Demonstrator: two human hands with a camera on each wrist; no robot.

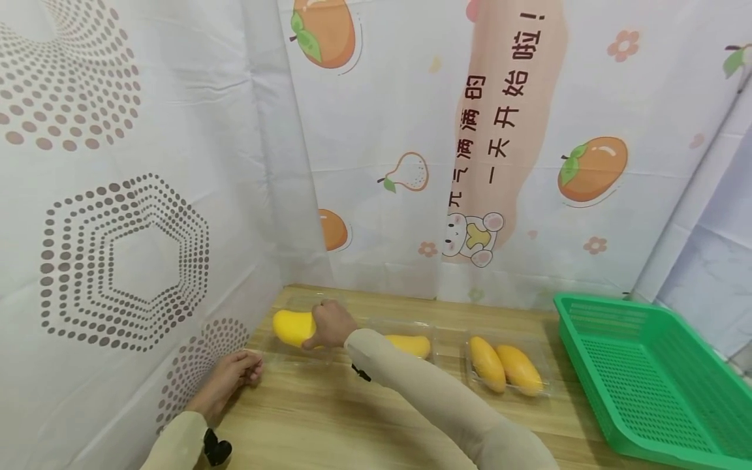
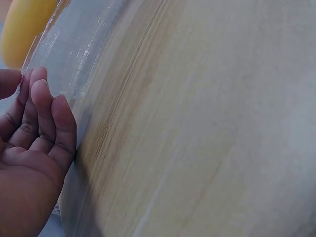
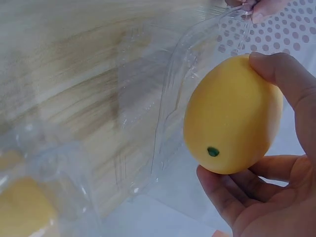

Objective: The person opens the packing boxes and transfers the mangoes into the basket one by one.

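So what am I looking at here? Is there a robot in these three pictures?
No robot: these are a person's bare hands. The widest picture comes from a camera worn on the head; the other two come from one on each wrist. The right hand holds a yellow, mango-like fruit beside a clear container, whose edge the left hand pinches. On the wooden table sit two more clear containers with similar fruit, and, rightmost, a green basket.
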